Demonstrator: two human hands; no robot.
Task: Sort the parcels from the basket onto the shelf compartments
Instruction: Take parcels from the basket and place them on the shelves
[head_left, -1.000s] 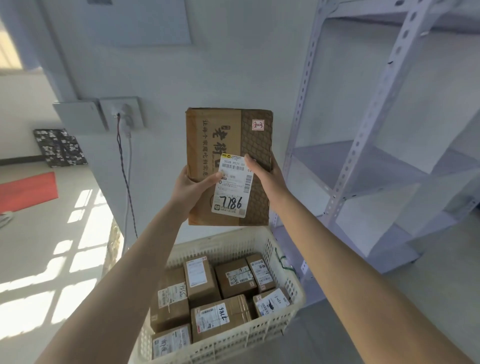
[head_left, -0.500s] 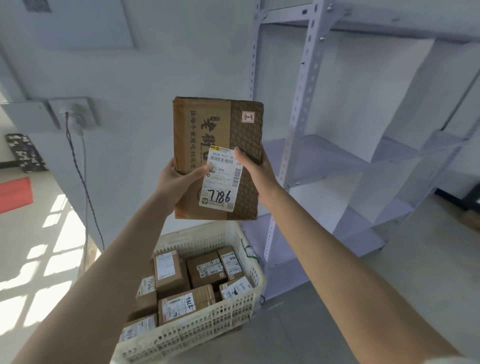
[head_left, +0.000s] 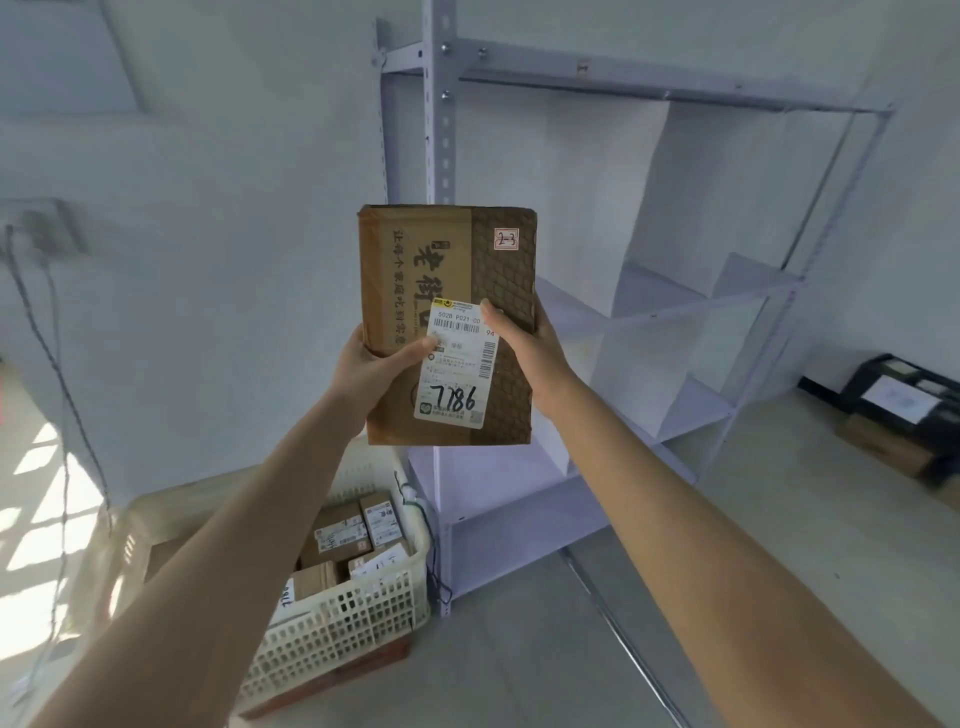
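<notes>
I hold a flat brown cardboard parcel (head_left: 410, 270) upright at chest height, in front of the shelf's left post. Its white label reads 7186 and a small sticker at top right reads 2-3. My left hand (head_left: 371, 371) grips its left edge, thumb on the label. My right hand (head_left: 524, 345) grips its right edge. The white plastic basket (head_left: 337, 629) stands on the floor at lower left, with several smaller brown parcels (head_left: 340, 532) in it. The pale metal shelf (head_left: 649, 317), split by white dividers into compartments, stands to the right behind the parcel.
A cable (head_left: 62, 395) hangs down the white wall at left from a socket. Black and brown boxes (head_left: 898, 410) lie on the floor at far right. Bare floor lies in front of the shelf between my arms.
The view has swung right, from the basket toward the shelf. The parcel stays held in both hands and now sits in front of the shelf's left post.
</notes>
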